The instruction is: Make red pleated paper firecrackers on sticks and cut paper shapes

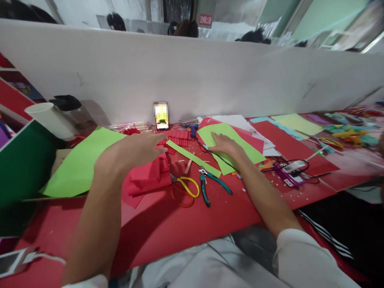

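My left hand reaches over a folded bundle of red paper, its fingers stretched out and nothing seen in them. Whether it touches the paper I cannot tell. My right hand lies on a bright green sheet with its fingers apart. Between the hands a narrow green strip slants across the table. Nearer me are yellow-and-orange-handled scissors, their blades partly under the red bundle, and teal-handled pliers with jaws pointing away. Pleated red paper lies beyond my left fingers.
A phone leans against the white partition. Near it is a blue glue gun. Another green sheet, a white roll and a dark-lidded bottle stand left. Right are a red sheet and a purple power strip.
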{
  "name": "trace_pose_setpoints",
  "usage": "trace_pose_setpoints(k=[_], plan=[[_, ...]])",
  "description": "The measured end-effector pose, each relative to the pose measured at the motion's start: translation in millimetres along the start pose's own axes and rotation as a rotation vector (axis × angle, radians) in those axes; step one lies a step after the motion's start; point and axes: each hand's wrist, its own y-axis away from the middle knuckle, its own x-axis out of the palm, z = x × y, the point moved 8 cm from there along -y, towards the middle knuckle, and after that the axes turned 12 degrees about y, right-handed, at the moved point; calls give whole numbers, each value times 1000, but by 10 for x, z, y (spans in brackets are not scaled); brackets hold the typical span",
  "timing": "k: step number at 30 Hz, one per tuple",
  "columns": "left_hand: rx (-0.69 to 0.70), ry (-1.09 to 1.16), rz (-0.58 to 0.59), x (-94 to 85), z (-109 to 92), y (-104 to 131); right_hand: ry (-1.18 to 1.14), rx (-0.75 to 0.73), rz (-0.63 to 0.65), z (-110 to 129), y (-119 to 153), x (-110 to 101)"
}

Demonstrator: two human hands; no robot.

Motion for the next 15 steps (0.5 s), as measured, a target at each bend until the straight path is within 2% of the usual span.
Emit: trace_pose_setpoints(k=[4,10,15], plan=[[-14,-31,-9,-18,-27,54,5,26,16,20,71,18],[-13,-63,-7,-55,-77,111,-6,-5,-140,-58,131,-209],[30,-36,-26,-46,-76,95,84,-32,-125,31,134,-132]])
